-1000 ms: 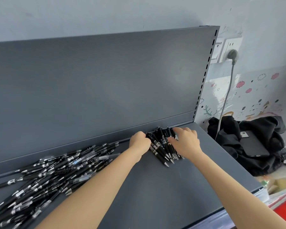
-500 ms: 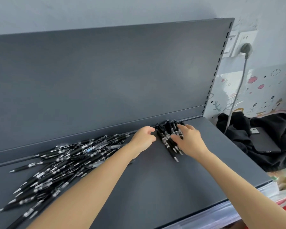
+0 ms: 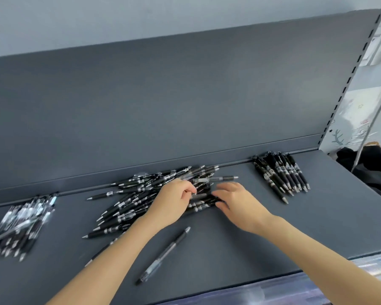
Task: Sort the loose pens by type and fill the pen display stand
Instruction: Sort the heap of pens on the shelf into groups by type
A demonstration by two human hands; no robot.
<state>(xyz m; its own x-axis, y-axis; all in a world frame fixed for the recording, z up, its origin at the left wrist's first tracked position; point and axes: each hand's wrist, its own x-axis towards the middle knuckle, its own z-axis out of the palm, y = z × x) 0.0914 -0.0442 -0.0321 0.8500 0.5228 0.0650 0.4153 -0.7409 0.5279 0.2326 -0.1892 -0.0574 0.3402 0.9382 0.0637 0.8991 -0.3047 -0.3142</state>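
- The shelf (image 3: 273, 234) is dark grey and flat, with a grey back panel (image 3: 163, 102) standing behind it.
- The loose pile of pens (image 3: 136, 194) lies in the middle of the shelf, near the back panel. Most of its pens lie slanted, with the silver tips toward the front left, and a few at the top point to the right.
- The left hand (image 3: 174, 201) is on the right edge of this pile. Its fingers are curled in and touch the pens; if they pinch one, I cannot tell because of the blur.
- The right hand (image 3: 240, 201) is just beside the left one. Its fingers are spread and rather straight, and they rest on the pens of the pile.
- The row of black pens (image 3: 282, 172) lies at the right, well apart from the pile. The pens are side by side, the back ends are against the back panel and the tips point to the front right.
- The group of clear pens (image 3: 22, 221) lies at the left, with its long axes running from the back to the front left.
- A single pen (image 3: 165, 254) lies alone between the two forearms. It is diagonal, and its silver tip points away and to the right.
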